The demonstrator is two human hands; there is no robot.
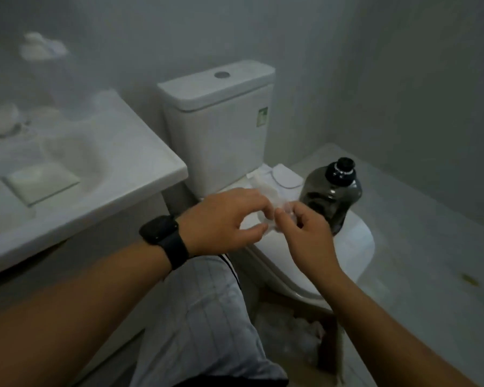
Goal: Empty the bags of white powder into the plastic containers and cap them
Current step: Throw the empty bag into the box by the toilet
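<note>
Clear plastic, a small crumpled bag (274, 212) at frame centre is pinched between left hand (227, 219) and right hand (305, 227), seemingly being opened; next, pour into the capped dark translucent bottle (331, 195) just right.

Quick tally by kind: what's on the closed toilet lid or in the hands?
Dark smoky translucent plastic bottle with black cap, on the lid: 1
Small clear plastic bag, pinched by left hand and right hand: 1
Total: 2
</note>
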